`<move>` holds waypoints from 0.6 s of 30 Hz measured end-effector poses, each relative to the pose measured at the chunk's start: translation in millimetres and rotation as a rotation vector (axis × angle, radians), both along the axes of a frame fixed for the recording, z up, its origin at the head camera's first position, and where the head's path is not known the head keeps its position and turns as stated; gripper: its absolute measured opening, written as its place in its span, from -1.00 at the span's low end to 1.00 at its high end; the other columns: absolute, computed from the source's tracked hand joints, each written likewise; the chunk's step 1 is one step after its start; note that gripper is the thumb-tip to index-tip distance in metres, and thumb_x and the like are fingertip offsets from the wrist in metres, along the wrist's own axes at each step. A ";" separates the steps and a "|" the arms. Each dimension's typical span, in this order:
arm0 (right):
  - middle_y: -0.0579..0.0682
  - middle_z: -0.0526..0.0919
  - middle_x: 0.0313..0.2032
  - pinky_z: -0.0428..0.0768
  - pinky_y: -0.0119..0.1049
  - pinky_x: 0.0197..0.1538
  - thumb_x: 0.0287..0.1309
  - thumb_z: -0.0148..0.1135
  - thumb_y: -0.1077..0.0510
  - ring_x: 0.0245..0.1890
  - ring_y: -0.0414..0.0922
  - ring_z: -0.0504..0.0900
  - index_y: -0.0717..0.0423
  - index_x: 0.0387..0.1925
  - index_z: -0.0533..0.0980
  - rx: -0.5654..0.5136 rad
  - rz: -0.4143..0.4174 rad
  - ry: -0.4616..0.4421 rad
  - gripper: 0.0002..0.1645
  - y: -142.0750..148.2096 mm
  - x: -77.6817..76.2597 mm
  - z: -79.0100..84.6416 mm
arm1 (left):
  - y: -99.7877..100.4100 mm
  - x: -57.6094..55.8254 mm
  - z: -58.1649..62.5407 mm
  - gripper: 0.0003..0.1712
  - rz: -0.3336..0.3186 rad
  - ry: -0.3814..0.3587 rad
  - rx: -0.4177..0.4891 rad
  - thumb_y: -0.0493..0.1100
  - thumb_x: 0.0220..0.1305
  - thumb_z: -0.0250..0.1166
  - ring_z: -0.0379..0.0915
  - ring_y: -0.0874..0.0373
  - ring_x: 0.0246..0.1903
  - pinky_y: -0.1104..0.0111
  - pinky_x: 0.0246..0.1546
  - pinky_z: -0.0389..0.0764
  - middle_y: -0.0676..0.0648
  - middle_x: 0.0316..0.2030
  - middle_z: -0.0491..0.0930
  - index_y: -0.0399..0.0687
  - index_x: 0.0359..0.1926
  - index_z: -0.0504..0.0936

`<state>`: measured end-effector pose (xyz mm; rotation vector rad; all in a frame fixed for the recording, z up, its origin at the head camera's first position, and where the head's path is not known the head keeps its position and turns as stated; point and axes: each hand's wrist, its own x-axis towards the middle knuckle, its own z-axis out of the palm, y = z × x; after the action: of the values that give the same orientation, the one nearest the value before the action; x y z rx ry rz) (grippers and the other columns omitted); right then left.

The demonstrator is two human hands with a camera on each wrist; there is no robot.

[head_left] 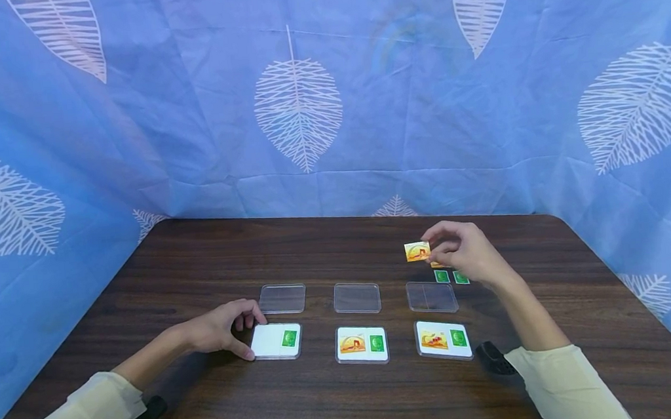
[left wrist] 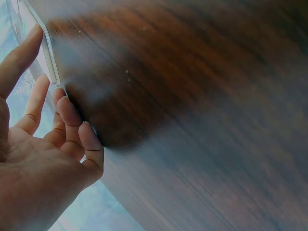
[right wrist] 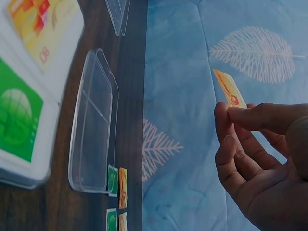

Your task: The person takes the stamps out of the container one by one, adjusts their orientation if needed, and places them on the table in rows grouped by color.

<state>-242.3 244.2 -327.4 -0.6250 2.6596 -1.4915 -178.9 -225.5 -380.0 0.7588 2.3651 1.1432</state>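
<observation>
My right hand point(head_left: 460, 252) pinches an orange-and-yellow stamp point(head_left: 417, 251) between thumb and fingertips, raised above the back right of the table; it shows tilted in the right wrist view. With thumb and index finger at its left corners, my left hand point(head_left: 223, 330) holds a clear plastic case point(head_left: 266, 341). That case has a white insert bearing one green stamp point(head_left: 289, 339) on its right side. To its right lie a middle case point(head_left: 362, 358) and a right case point(head_left: 443, 353), each with an orange and a green stamp side by side.
Behind the cases lie three clear lids: left point(head_left: 283, 298), middle point(head_left: 357, 298) and right point(head_left: 432, 296). Loose green stamps point(head_left: 442, 276) and orange stamps point(right wrist: 123, 187) lie behind the right lid, partly beneath my right hand. A blue leaf-print curtain point(head_left: 215, 114) encloses the dark wooden table point(head_left: 226, 251).
</observation>
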 end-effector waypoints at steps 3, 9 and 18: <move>0.38 0.57 0.05 0.67 -0.32 -0.24 0.23 0.17 0.58 -0.16 0.09 0.78 0.42 0.09 0.53 0.005 -0.001 0.014 -0.61 3.8 -0.2 0.9 | 0.0 -0.1 0.0 -0.45 0.002 0.000 -0.001 -0.38 0.04 0.59 0.20 0.02 -0.21 0.30 -0.22 0.26 -0.08 -0.18 0.35 -0.25 0.03 0.53; 0.38 0.58 0.03 0.63 -0.28 -0.30 0.21 0.19 0.57 -0.19 -0.02 0.78 0.43 0.10 0.53 0.003 -0.007 0.016 -0.60 9.5 -2.1 1.3 | 0.1 -0.2 0.0 -0.45 0.004 -0.002 -0.003 -0.38 0.04 0.58 0.20 0.02 -0.21 0.31 -0.22 0.26 -0.09 -0.18 0.34 -0.26 0.03 0.53; 0.38 0.58 0.05 0.59 -0.26 -0.33 0.26 0.18 0.52 -0.12 0.17 0.77 0.40 0.10 0.53 0.060 -0.066 0.006 -0.63 16.2 -3.1 1.1 | 0.1 -0.5 -0.1 -0.46 -0.004 -0.003 0.001 -0.38 0.04 0.58 0.20 0.02 -0.21 0.30 -0.22 0.26 -0.09 -0.18 0.34 -0.26 0.03 0.52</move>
<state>-245.4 260.4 -326.3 -0.5438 2.7435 -1.4206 -179.4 -225.4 -380.1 0.7615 2.3593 1.1436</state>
